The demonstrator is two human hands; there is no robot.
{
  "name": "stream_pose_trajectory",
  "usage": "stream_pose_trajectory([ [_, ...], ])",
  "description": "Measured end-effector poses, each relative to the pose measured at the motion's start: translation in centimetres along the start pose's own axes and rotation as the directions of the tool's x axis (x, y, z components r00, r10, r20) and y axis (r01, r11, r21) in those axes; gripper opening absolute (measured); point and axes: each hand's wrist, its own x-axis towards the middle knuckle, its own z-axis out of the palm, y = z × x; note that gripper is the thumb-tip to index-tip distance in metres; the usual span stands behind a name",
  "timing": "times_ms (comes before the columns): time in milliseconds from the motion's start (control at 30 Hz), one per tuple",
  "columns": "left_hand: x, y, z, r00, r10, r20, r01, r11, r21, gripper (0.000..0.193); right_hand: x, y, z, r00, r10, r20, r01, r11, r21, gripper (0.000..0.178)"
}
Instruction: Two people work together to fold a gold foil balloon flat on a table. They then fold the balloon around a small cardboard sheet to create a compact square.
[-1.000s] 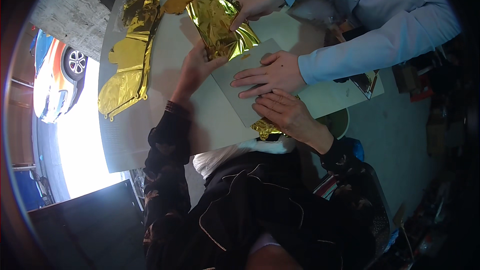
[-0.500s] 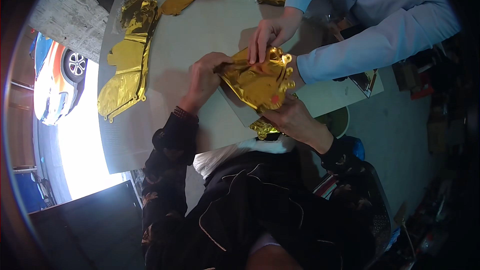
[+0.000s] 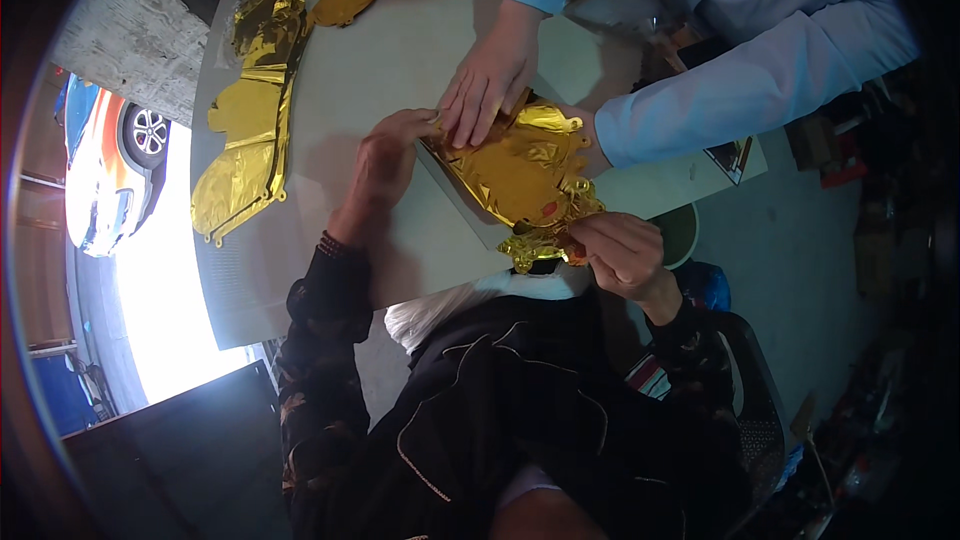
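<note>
A flat, crinkled gold foil balloon [image 3: 520, 175], with ring-shaped tabs along its edge and a small red spot, lies over the corner of a board at the table's near side. At its upper-left corner, my left hand [image 3: 385, 155] has fingers and thumb closed on the foil edge. My right hand [image 3: 625, 252] pinches the bunched near-right edge, where the tabs crowd together. A co-worker's hand [image 3: 490, 80] presses flat on the foil's far part, close to my left fingertips. The co-worker's other hand [image 3: 592, 145] is mostly hidden behind the foil's right edge.
More flat gold foil pieces [image 3: 245, 130] lie along the left and far edges of the pale table [image 3: 340, 190]. The co-worker's pale-blue sleeve [image 3: 720, 115] reaches in from the right. A round greenish container [image 3: 682, 235] stands below the table's right edge.
The foil has come down flatter onto the board. My left hand has moved slightly left, my right hand right and nearer me. The co-worker's upper hand has slid left and spread flat.
</note>
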Motion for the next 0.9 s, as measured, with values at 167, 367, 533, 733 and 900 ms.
stream_pose_trajectory([
  [167,-0.9,-1.0,0.4,0.997,0.077,0.008,-0.077,0.996,-0.035,0.038,-1.0,-0.2,-0.2,0.980,0.114,-0.165,-0.121,0.992,-0.033,0.029],
  [367,-1.0,-0.3,0.5,0.999,0.046,0.000,-0.046,0.997,0.065,0.038,-2.3,0.2,0.3,0.961,0.209,-0.180,-0.216,0.976,-0.023,0.030],
  [533,-0.9,-0.1,0.6,0.996,0.086,-0.018,-0.084,0.991,0.101,0.032,-3.7,0.4,0.3,0.938,0.295,-0.183,-0.303,0.953,-0.012,0.030],
  [733,-0.8,0.0,0.7,0.999,0.047,0.000,-0.046,0.990,0.135,0.034,-3.8,0.7,0.4,0.917,0.335,-0.216,-0.341,0.940,0.011,0.031],
  [900,-0.8,0.0,0.6,0.998,0.066,0.000,-0.065,0.988,0.143,0.035,-3.7,0.8,0.5,0.906,0.361,-0.221,-0.362,0.931,0.036,0.033],
])
